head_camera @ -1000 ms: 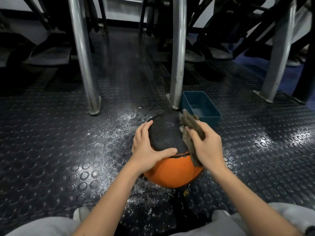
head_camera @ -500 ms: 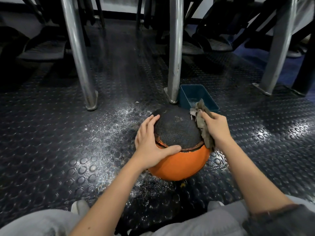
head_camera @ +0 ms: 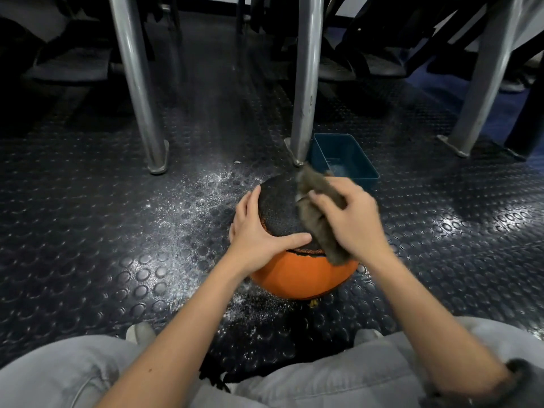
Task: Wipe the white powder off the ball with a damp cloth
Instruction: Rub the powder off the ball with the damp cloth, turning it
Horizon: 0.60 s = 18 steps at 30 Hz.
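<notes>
Ball (head_camera: 303, 278) sits on the studded dark rubber floor (head_camera: 88, 245), centre of view, just beyond the person's knees. Its lower half is orange, and a black textured cap on top meets it at a ragged edge.

Left hand (head_camera: 259, 234) is flat on the ball's left side. Its fingers (head_camera: 247, 207) are fairly straight and close together, reaching up round the far-left curve, w/ the thumb stretched rightwards across the near edge of the black cap. It presses rather than grabs.

Right hand (head_camera: 350, 222) is on the ball's upper right, fingers curled round a grey-brown cloth (head_camera: 321, 231). The cloth is bunched under the palm and lies against the black cap. One end sticks out past the fingertips toward the far side, the other hangs down to the orange part. Hand and cloth are both blurred, so the exact finger positions can't be made out.

White powder (head_camera: 206, 195) is scattered on the floor left of the ball, w/ more speckles on the near side, approx. under the ball's edge. Whether any powder is on the ball itself can't be told.

A blue plastic tub (head_camera: 357, 156) stands just beyond the ball, far right of it, beside the foot of the middle steel post (head_camera: 304, 83). Another post (head_camera: 138, 92) stands far left and a third (head_camera: 482, 78) far right. Grey trousers (head_camera: 59, 375) fill the near edge, and a pale shoe tip (head_camera: 139, 332) pokes out at near left.
</notes>
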Tool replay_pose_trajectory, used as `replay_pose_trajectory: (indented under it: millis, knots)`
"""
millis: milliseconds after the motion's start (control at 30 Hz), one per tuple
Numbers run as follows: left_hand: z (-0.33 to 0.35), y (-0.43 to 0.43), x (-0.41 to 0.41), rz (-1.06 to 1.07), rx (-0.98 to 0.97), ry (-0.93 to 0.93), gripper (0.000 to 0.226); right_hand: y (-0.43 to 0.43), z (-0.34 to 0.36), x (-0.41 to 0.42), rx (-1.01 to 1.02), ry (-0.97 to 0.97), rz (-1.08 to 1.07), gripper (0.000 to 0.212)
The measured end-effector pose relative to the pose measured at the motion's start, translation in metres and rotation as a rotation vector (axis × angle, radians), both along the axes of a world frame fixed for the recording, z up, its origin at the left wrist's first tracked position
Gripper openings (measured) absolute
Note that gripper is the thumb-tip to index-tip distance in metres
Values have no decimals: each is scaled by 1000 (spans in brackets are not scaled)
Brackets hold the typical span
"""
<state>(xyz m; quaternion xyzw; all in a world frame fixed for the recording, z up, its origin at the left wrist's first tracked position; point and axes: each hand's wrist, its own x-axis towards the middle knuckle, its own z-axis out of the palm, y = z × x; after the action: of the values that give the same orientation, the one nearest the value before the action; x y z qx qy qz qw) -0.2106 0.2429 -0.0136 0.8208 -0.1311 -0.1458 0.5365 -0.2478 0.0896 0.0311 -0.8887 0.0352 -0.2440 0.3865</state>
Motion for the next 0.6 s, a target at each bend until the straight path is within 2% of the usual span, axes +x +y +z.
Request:
replay_pose_trajectory:
  millis: [67, 133, 233, 367, 433, 500, 600]
  knots:
    - [-2, 1, 1, -21, 19, -29, 138, 9, -4, 0, -212, -33, 138, 21]
    - [-1, 1, 2, -43, 38, -45, 137, 3, -1, 4, -260, 0, 161, 23]
    - [7, -5, -1, -71, 78, -42, 136, -20, 9, 15, -116, 37, 62, 19]
    - [12, -8, -4, -79, 79, -31, 125, -63, -6, 31, 157, 224, -255, 19]
    - [10, -5, -6, -75, 72, -29, 124, -69, -14, 28, 325, 267, -258, 19]
    - [7, -2, -8, -71, 56, -21, 126, -61, -14, 22, 324, 212, -195, 11]
    - [2, 4, -7, -67, 31, -9, 132, -42, -5, 15, 189, 77, -90, 4]
